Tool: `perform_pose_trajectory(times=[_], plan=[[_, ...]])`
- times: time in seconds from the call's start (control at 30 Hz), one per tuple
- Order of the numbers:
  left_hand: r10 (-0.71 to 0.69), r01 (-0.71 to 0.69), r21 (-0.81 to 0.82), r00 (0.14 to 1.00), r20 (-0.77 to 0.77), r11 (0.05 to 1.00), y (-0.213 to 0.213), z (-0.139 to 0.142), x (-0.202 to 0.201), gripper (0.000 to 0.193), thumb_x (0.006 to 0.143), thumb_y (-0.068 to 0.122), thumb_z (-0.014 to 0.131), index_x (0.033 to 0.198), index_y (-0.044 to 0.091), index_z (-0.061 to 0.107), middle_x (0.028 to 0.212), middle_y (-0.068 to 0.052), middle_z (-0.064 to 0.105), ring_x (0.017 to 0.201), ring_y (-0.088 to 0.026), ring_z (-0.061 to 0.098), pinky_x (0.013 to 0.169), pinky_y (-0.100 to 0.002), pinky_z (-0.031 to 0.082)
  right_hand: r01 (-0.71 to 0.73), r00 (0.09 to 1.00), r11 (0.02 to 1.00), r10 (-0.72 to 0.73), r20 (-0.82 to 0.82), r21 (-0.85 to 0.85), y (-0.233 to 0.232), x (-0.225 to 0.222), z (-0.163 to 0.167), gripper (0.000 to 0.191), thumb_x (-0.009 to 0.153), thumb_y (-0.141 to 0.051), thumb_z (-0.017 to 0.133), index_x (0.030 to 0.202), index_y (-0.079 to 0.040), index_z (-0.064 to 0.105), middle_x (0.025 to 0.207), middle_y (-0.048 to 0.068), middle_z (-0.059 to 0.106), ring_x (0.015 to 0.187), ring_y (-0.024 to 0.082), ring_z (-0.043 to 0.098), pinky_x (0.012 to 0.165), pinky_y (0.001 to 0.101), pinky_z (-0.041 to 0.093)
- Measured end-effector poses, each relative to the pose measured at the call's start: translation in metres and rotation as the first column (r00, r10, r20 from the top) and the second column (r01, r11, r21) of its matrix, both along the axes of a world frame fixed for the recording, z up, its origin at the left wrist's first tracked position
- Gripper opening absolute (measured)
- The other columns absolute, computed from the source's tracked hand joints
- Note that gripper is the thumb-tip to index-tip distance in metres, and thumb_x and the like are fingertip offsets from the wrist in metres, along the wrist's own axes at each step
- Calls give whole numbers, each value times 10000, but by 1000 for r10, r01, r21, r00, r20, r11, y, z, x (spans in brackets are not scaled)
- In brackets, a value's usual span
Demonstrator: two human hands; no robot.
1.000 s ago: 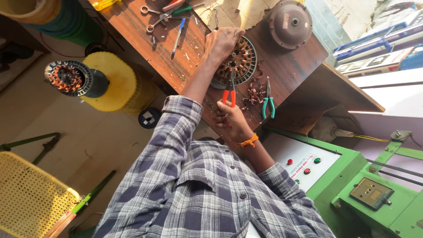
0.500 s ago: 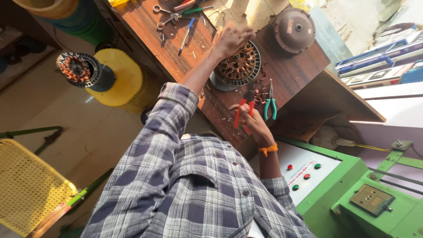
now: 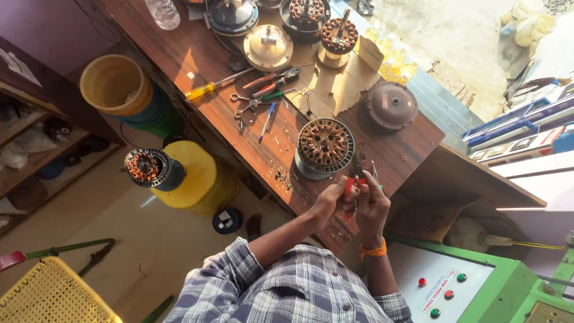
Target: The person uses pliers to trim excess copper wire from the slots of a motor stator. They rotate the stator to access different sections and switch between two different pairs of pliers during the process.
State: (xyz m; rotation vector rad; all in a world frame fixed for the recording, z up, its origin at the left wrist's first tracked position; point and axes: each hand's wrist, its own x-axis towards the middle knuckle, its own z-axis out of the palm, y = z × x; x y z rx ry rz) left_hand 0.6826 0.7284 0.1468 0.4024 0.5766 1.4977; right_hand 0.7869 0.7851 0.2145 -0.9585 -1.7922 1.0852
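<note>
My two hands meet at the near edge of the brown workbench point(image 3: 203, 66). My right hand point(image 3: 372, 206), with an orange band on its wrist, grips red-handled pliers point(image 3: 350, 184). My left hand point(image 3: 327, 203) is closed against the same pliers from the left. Just beyond the hands lies a round fan stator point(image 3: 326, 145) with copper windings in a metal housing. The tips of a second pair of pliers point(image 3: 374, 171) show beside my right hand.
On the bench lie a yellow screwdriver point(image 3: 206, 88), scissors point(image 3: 246, 106), a blue pen point(image 3: 266, 121), a domed motor cover point(image 3: 391, 105) and several more fan motors at the far end. A green control box point(image 3: 478, 287) sits to the right. Another stator point(image 3: 143, 166) rests on a yellow drum.
My left hand left the stator and came back to join my right hand on the red pliers. The view shifted, so more of the bench's far end shows.
</note>
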Motion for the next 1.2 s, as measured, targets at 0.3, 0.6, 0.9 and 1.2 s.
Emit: perform_pose_trajectory(times=[0.3, 0.6, 0.9, 1.2], plan=[[-263, -41, -514, 823, -504, 857, -48, 5, -67, 543, 1036, 591, 442, 780, 137, 593, 597, 33, 461, 503, -118, 459, 462, -312, 373, -176, 964, 965, 209, 165, -193, -1, 27, -9, 314, 1054, -139, 634, 1337, -18, 699, 840, -23, 615, 696, 29, 490, 609, 221, 424], [374, -444, 342, -17, -927, 828, 35, 69, -165, 303, 1013, 325, 652, 970, 29, 700, 911, -114, 647, 801, -237, 663, 746, -392, 538, -215, 953, 910, 275, 126, -354, 5, 3, -44, 312, 1034, -192, 601, 1279, -21, 689, 873, -70, 684, 689, 19, 605, 624, 219, 497], [194, -103, 215, -180, -964, 971, 118, 54, -169, 379, 1062, 458, 516, 1048, 134, 711, 968, -140, 703, 918, -398, 653, 787, -520, 495, -226, 957, 844, 285, 50, -487, 19, -11, -49, 293, 1023, -211, 585, 1198, -5, 699, 633, -26, 576, 531, 55, 518, 498, 249, 423], [231, -22, 244, -252, -940, 970, 94, 33, -160, 313, 1035, 412, 571, 1021, 121, 684, 912, -133, 685, 866, -385, 656, 755, -498, 501, -229, 913, 956, 277, 300, -185, -16, 0, -37, 252, 1072, -195, 562, 919, -21, 662, 644, 82, 572, 549, 175, 589, 552, 359, 463]])
